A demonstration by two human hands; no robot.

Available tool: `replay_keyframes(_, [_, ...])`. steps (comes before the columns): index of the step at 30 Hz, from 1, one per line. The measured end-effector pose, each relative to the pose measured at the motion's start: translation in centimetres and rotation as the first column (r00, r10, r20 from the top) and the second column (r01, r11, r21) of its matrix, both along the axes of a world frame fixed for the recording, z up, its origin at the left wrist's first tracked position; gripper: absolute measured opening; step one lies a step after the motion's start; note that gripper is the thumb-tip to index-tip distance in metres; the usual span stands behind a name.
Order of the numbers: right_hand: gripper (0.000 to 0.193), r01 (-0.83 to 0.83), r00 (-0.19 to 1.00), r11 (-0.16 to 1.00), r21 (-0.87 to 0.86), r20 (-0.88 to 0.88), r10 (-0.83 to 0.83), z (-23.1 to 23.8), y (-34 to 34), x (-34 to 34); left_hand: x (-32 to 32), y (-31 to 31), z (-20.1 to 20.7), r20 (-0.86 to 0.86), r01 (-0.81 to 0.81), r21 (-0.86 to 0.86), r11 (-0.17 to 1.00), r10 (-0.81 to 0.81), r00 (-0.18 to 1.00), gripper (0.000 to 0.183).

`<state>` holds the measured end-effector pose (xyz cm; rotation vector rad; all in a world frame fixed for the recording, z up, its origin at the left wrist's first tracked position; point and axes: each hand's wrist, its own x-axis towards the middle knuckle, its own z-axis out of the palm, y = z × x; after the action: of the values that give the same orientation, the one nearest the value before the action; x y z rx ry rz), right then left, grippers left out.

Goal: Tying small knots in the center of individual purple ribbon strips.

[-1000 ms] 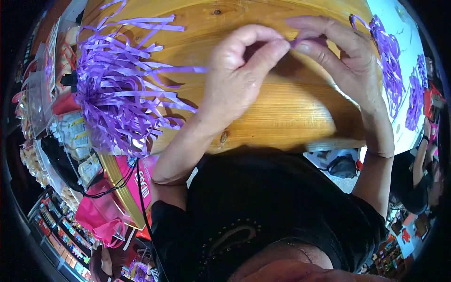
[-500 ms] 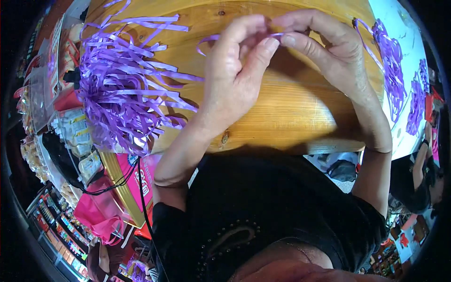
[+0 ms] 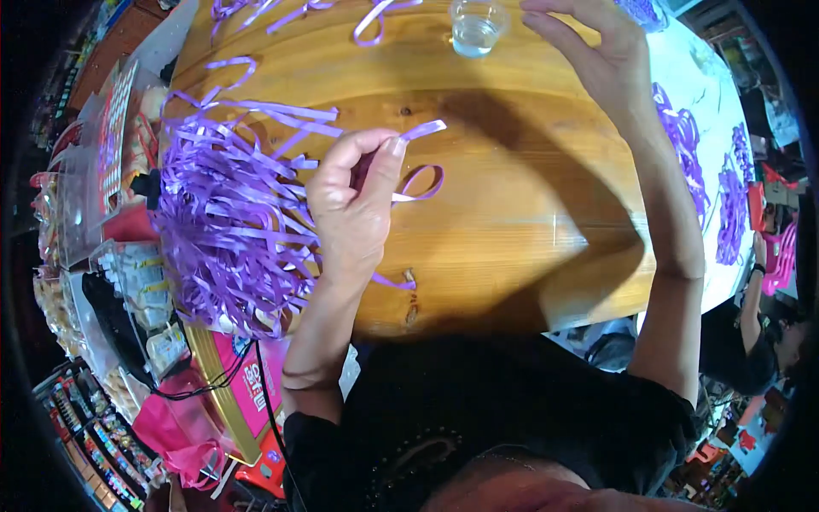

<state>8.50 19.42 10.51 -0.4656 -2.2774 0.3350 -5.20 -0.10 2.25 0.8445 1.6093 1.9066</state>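
Observation:
My left hand (image 3: 351, 200) is closed in a pinch on a narrow purple ribbon (image 3: 424, 130), whose short end sticks out past the thumb tip. Lower down, a loop of ribbon (image 3: 424, 186) curves out beside the same hand. Left of that hand spreads a big bundle of purple ribbon strips (image 3: 230, 205), their loose ends trailing toward my wrist. My right hand (image 3: 601, 51) reaches to the far side, thumb and forefinger slightly apart beside a clear plastic cup (image 3: 475, 34) of clear liquid. Nothing shows between those fingertips.
More ribbon pieces (image 3: 375, 24) lie along the far part of the wooden table (image 3: 503, 247). Purple bundles (image 3: 732, 205) rest on a white surface at right. Clear containers (image 3: 141, 264) and a pink gold-edged box (image 3: 243, 375) stand at left. Another person's arm (image 3: 752, 294) appears far right.
My hands have parted. The right hand let go of the ribbon and moved far toward the cup; the left drew down and left with the ribbon. The view shifted, bringing the cup into sight.

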Motion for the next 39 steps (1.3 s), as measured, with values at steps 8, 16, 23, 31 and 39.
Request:
replay_keyframes(8, [0.013, -0.053, 0.957, 0.977, 0.207, 0.291, -0.010, -2.4, 4.9, -5.2, -0.7, -0.1, 0.5, -0.017, 0.000, 0.011, 1.000, 0.000, 1.000, 0.003])
replay_keyframes(16, [0.013, -0.188, 0.688, 0.955, -0.230, 0.663, 0.295, -2.1, 7.6, -6.7, -0.6, 0.2, 0.4, -0.026, 0.014, 0.033, 0.999, -0.013, 1.000, 0.004])
replay_keyframes(23, [0.013, -0.320, 0.918, 0.947, -0.030, 0.238, 0.317, 0.8, -0.7, -4.1, -0.7, -0.2, 0.1, -0.109, -0.013, 0.005, 1.000, 0.014, 0.994, 0.005])
replay_keyframes(31, [0.023, -0.504, 0.848, 0.850, -0.154, 0.100, 0.521, -4.8, -5.1, -2.4, 0.1, -0.1, 0.4, -0.149, 0.008, 0.026, 1.000, -0.004, 0.989, 0.005])
replay_keyframes(39, [0.017, -0.420, 0.890, 0.906, -0.059, 0.167, 0.424, -4.1, -4.8, -1.5, -0.3, -0.1, 0.6, -0.166, 0.092, -0.100, 0.991, -0.108, 0.980, 0.007])
